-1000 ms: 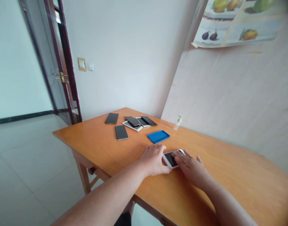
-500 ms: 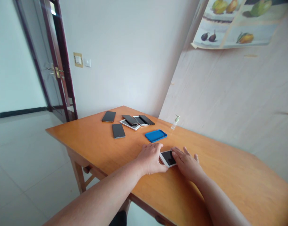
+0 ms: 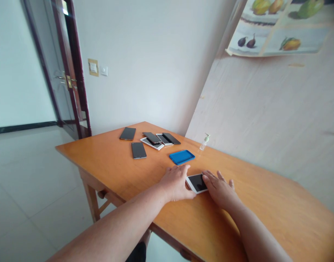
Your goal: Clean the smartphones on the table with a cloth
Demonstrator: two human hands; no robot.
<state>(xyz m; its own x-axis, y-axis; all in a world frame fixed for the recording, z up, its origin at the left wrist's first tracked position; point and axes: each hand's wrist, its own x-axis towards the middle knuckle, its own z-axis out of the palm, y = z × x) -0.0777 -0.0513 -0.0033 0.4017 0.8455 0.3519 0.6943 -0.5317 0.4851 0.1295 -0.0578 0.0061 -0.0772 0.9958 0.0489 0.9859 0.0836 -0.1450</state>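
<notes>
A white-framed smartphone (image 3: 197, 183) with a dark screen lies face up on the wooden table near its front edge. My left hand (image 3: 177, 183) curves round its left end, thumb by the near corner and fingers by the far one. Over the phone's right end rests my right hand (image 3: 220, 189), with its first fingers laid flat on the screen and the others spread to the side. The phone's right edge is hidden under that hand. Just beyond my hands lies a blue phone case (image 3: 182, 157), its hollow side up.
Several more phones lie farther back: a dark one (image 3: 139, 150), another dark one (image 3: 128, 133) at the left, and an overlapping group (image 3: 153, 138). A small clear pump bottle (image 3: 203, 142) stands near the wall. The table's left edge (image 3: 87, 168) borders the tiled floor.
My right hand has slid slightly right across the phone, uncovering more of its screen. My left hand stays round the left end. The whole view has shifted a little.
</notes>
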